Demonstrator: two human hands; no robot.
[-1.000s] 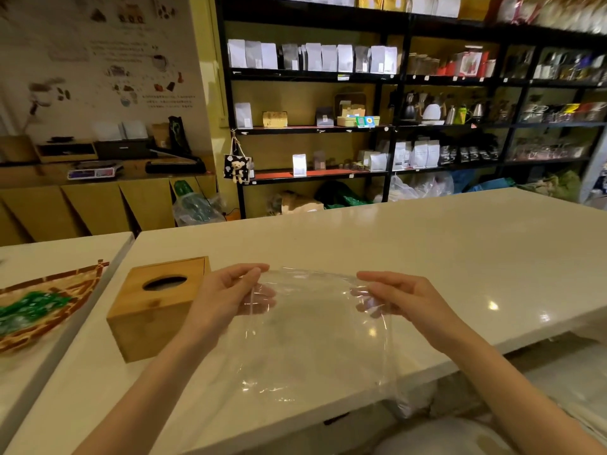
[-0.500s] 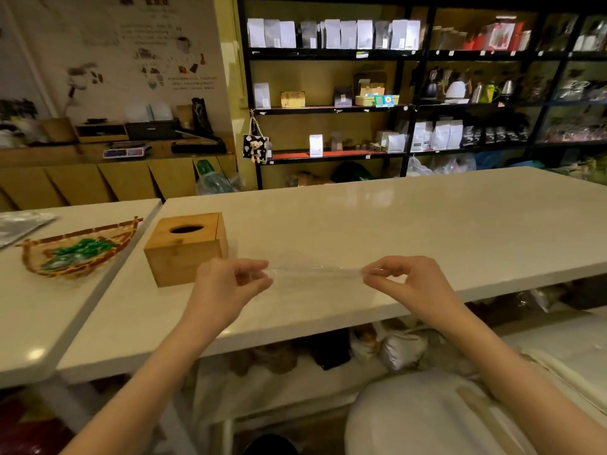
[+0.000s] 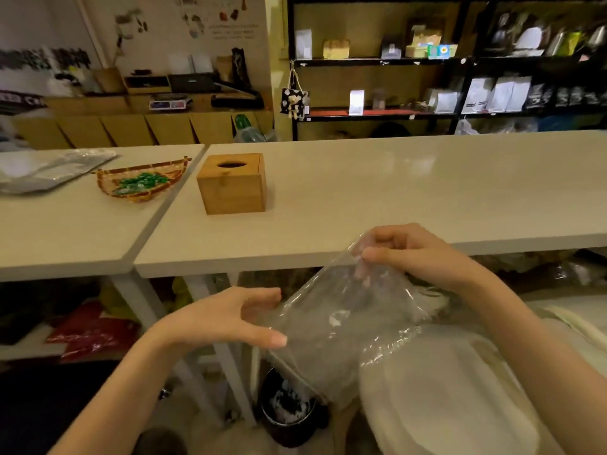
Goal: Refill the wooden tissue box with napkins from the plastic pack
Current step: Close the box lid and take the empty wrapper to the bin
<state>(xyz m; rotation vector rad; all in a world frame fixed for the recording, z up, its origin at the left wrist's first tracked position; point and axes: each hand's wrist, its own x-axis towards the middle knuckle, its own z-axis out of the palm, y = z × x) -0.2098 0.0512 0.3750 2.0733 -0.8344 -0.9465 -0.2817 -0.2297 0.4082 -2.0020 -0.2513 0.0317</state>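
Observation:
The wooden tissue box stands closed on the white counter, its oval slot on top dark. An empty clear plastic pack hangs below the counter's front edge, over my lap. My right hand pinches its upper corner. My left hand is at the pack's left side, fingers spread, thumb and fingertips touching the film. No napkins are visible in the pack.
A woven basket with green items and a silvery bag lie on the adjoining left table. A dark waste bin stands on the floor under the counter. Shelves of goods line the back wall.
The pack came off the counter and down toward my lap, from stretched flat between both hands to hanging from the right. The camera tilted down and back.

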